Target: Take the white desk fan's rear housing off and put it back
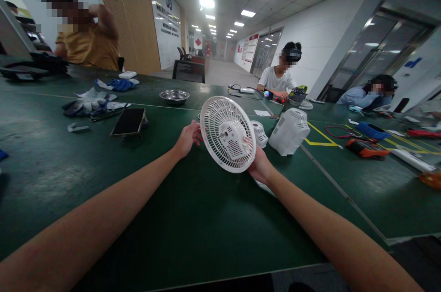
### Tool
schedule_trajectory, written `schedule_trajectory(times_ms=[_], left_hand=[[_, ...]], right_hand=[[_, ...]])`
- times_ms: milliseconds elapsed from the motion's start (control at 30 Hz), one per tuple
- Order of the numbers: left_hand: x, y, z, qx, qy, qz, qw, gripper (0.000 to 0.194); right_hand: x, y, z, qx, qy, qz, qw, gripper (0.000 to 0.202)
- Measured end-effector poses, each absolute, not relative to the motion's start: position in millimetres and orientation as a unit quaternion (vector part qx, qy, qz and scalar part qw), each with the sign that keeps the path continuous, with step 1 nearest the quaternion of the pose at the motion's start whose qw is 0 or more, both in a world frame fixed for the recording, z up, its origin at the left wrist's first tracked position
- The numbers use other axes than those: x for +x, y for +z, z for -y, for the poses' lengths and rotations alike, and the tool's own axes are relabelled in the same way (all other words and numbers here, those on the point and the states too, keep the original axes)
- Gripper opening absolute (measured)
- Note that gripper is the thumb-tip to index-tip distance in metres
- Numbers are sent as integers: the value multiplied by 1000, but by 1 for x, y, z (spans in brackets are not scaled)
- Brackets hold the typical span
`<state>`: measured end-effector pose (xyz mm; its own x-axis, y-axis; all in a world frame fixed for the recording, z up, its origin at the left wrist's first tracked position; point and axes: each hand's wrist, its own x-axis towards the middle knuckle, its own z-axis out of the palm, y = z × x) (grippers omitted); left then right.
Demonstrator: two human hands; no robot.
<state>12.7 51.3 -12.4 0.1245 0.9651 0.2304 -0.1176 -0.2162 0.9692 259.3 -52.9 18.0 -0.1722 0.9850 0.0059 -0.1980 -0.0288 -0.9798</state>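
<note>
A white round fan grille point(228, 134) is held up over the table, tilted, with a metal shaft and a slotted centre plate facing me. My right hand point(260, 166) grips it at the lower right rim, its fingers partly hidden behind the grille. At the left rim, my left hand point(189, 139) has its thumb and fingers bent against the edge, the tips partly hidden. Just behind the grille to the right stand a small white vented housing point(259, 134) and a larger white plastic housing point(290, 132).
On the green table point(206, 232) lie a metal bowl point(174, 96), a propped tablet point(128, 122) and gloves point(90, 101) to the left. A multimeter point(367, 148) and a blue tray point(372, 130) lie right. People sit across the table, one handling small parts.
</note>
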Motion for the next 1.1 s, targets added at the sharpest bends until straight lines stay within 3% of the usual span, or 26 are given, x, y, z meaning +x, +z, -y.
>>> schedule_trajectory(times_ms=[167, 300, 400, 600, 1100], left_hand=[[8, -7, -52, 522, 505, -365, 582, 81], [4, -1, -47, 489, 485, -312, 654, 84], [3, 0, -46, 473, 462, -293, 691, 73], [10, -9, -54, 463, 480, -342, 662, 22], [13, -13, -56, 544, 475, -396, 568, 32]], right_hand=[[274, 22, 48, -461, 415, 574, 535, 58], [284, 23, 45, -515, 179, 705, 453, 62], [286, 22, 42, -531, 69, 752, 384, 57], [291, 22, 38, -522, 53, 777, 348, 59], [298, 26, 42, -431, 101, 830, 340, 45]])
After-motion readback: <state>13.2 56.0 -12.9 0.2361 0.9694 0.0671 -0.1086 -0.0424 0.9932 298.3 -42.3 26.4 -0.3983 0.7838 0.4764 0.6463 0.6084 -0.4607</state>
